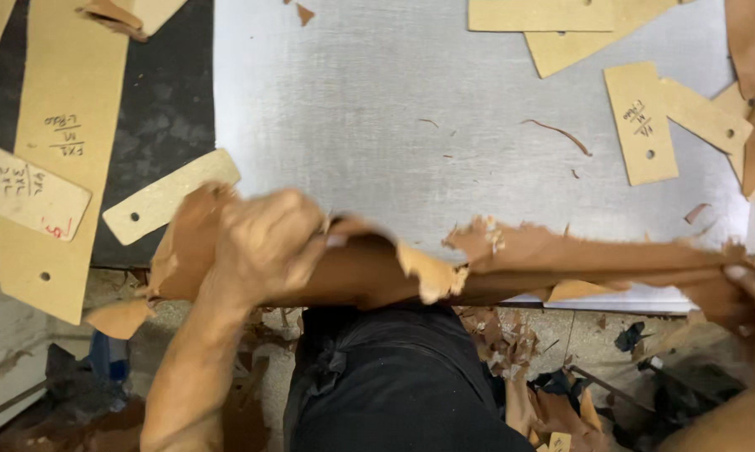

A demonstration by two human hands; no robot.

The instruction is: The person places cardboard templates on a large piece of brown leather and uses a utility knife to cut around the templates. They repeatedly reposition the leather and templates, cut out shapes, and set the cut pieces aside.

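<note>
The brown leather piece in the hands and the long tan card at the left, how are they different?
The leather piece is darker brown, with ragged, torn edges; the long tan card is pale with straight edges. The leather is gripped by the left hand and right hand; the card lies flat, untouched. Both are thin sheets.

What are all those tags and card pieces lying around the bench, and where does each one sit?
Small cream tag: far left, on the long card; rounded rectangle with handwriting and a red mark.
Long tan card strip: left, over the dark mat; punched hole, handwriting.
Plain tan tag: by the metal sheet's left edge; rounded, one hole.
Tan handwritten tag: upper right on the metal sheet; rectangular, one hole.
Blank tan tag: beside it; one hole.
</note>
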